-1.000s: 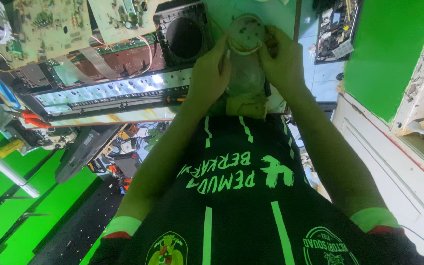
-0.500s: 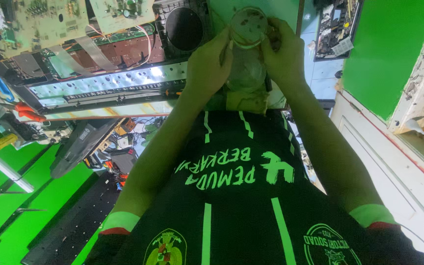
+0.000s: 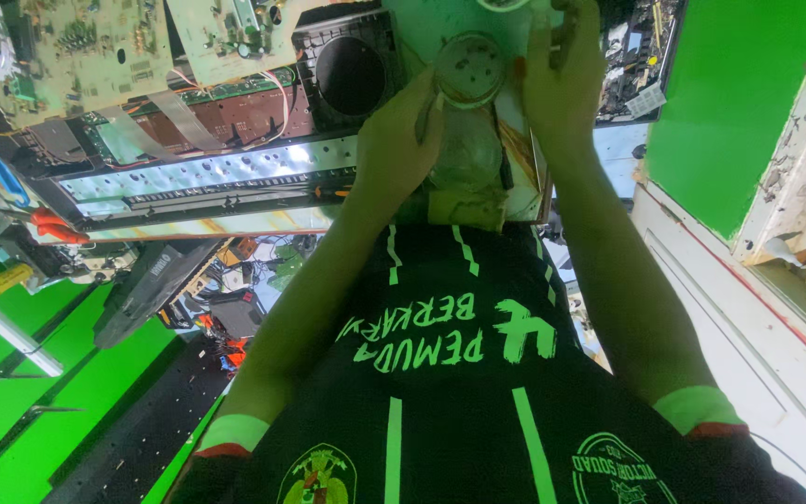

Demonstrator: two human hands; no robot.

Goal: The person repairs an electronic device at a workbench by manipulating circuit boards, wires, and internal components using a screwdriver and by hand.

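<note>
Both hands are raised in front of my black shirt with green lettering. Between them sits a small round greyish disc-shaped part (image 3: 470,67), above a cloudy, rounded clear piece (image 3: 464,159). My left hand (image 3: 394,140) grips the disc's left rim, and a thin dark sliver lies along its fingers. My right hand (image 3: 562,84) closes around the right side, fingers reaching up past the top edge of the frame. Whether the disc is joined to the clear piece is unclear.
A long opened electronic unit with a shiny metal strip (image 3: 207,173) lies at left. Green circuit boards (image 3: 67,37) and a black speaker frame (image 3: 347,70) sit beyond it. Red-handled pliers (image 3: 53,229) lie far left, and a white panelled surface (image 3: 748,308) runs along the right.
The hands and the round part sit slightly higher in the view than before. Both hands keep their grip on the part.
</note>
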